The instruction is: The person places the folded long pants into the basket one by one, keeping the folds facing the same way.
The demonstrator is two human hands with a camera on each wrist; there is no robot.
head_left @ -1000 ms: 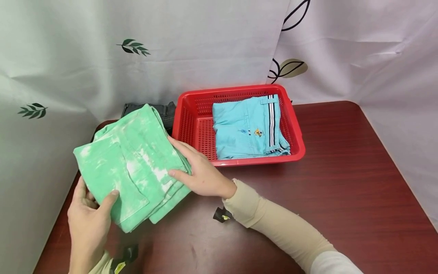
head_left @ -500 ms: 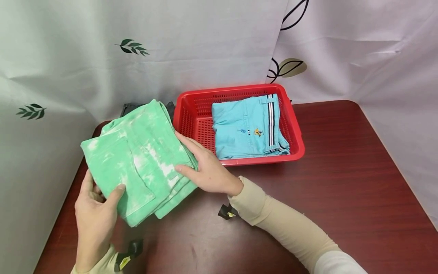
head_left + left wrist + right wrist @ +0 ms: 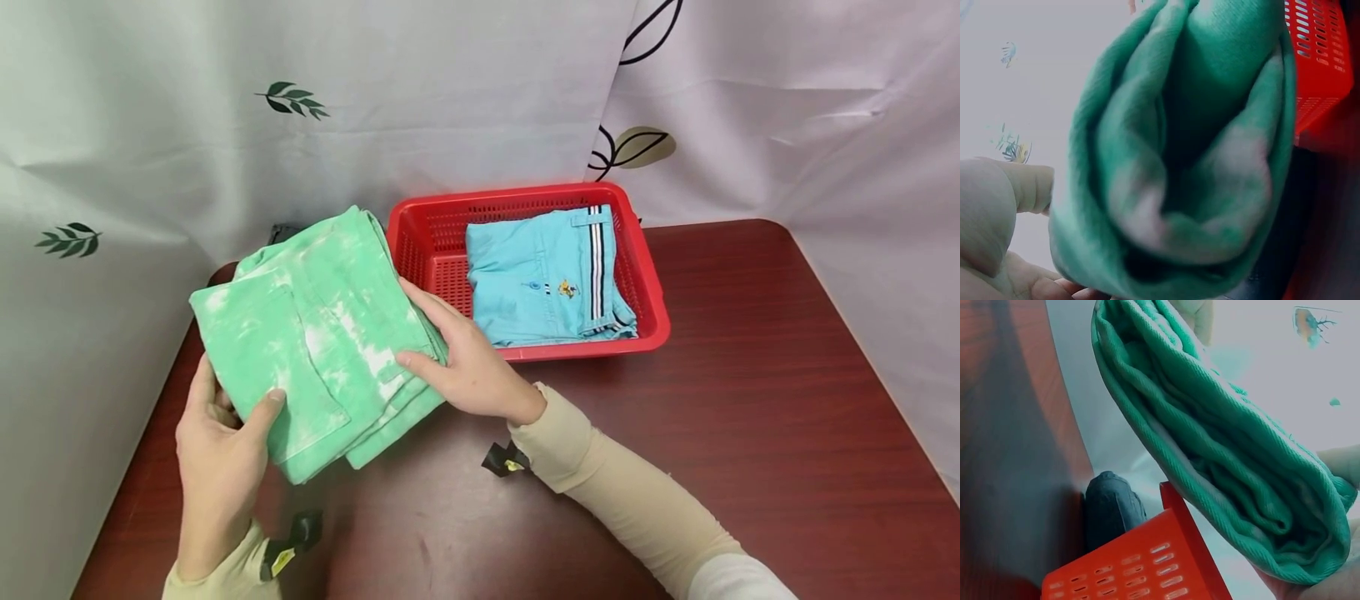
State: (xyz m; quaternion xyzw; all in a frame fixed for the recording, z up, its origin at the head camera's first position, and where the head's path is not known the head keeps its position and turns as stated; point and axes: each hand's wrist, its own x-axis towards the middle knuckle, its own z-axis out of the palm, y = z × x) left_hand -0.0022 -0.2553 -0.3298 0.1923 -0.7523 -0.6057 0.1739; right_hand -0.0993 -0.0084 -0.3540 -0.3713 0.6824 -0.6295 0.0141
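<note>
Both my hands hold a thick folded pair of green trousers (image 3: 322,325) with white tie-dye patches, raised above the table and tilted. My left hand (image 3: 225,450) grips the near left edge, thumb on top and fingers underneath. On the opposite side my right hand (image 3: 476,367) holds the right edge, its thumb lying over the cloth. The rolled layers of the trousers (image 3: 1222,444) fill the middle of the right wrist view. Just beyond my right hand is a red plastic basket (image 3: 517,195), where folded light-blue trousers (image 3: 510,283) with a striped waistband lie toward the right side.
A dark folded garment (image 3: 282,233) lies left of the basket, mostly hidden behind the green trousers; the right wrist view shows its rounded end (image 3: 1110,509). Beneath is a reddish-brown table (image 3: 750,375). A pale curtain with leaf prints (image 3: 450,100) hangs behind it.
My two hands have carried the green trousers to the right and slightly away from me, nearer the basket. They now cover more of the dark garment. The basket and blue trousers stay put.
</note>
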